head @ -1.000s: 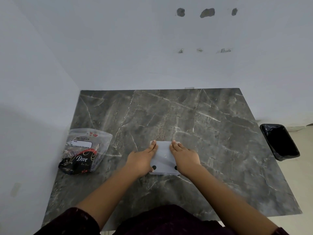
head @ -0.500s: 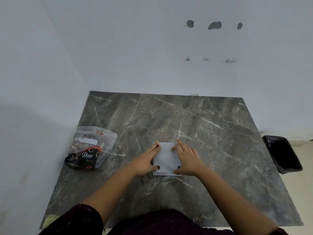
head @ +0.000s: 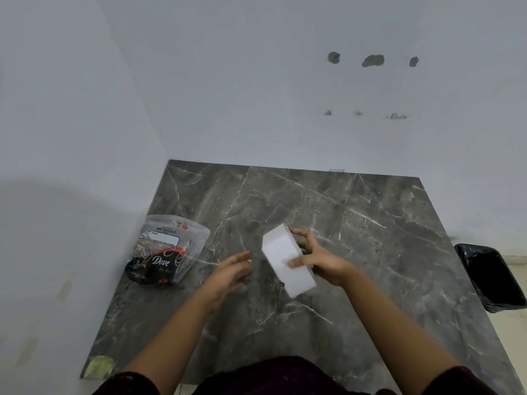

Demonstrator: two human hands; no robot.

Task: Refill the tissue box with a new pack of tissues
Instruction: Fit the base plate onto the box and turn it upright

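Grey marble table (head: pixel 356 223), pitted white wall (head: pixel 256 95)

tissue box (head: pixel 288 259) motion-blurred | far side hidden | bin (head: pixel 490 276) cut by edge

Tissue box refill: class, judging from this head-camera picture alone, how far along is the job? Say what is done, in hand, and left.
Done: nothing visibly completed; the tissue pack lies on the table, apparently still sealed. In hand: the right hand holds the white tissue box tilted off the table; the left hand is open beside it. Left: open box, load tissues, close.
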